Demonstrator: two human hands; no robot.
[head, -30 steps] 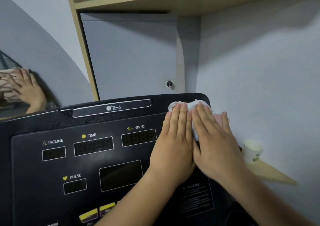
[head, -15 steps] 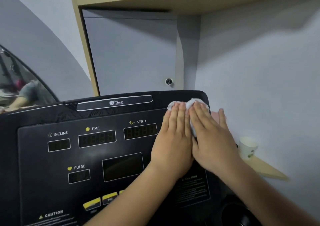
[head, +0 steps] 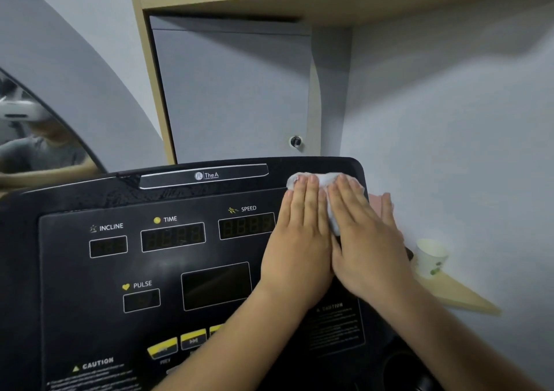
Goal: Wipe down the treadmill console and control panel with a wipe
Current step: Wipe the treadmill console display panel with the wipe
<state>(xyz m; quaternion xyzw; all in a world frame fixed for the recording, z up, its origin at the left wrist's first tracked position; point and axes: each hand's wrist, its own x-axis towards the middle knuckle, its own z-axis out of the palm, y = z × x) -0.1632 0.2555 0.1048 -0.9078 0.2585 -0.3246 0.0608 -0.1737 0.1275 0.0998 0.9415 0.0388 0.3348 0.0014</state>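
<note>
Pressing flat, the left hand [head: 296, 240] and right hand [head: 364, 240] lie side by side with fingers [head: 308, 201] stretched out, pinning the white wipe [head: 325, 180] against the top right corner of the treadmill console [head: 90, 315]. Keep the pressure even and work leftward across the dark displays [head: 173, 236], probably untouched yet.

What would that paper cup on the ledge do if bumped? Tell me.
The paper cup looks thin and empty, so probably very light. It stands upright near the wooden ledge's edge, so a nudge would likely tip it or knock it off.
</note>
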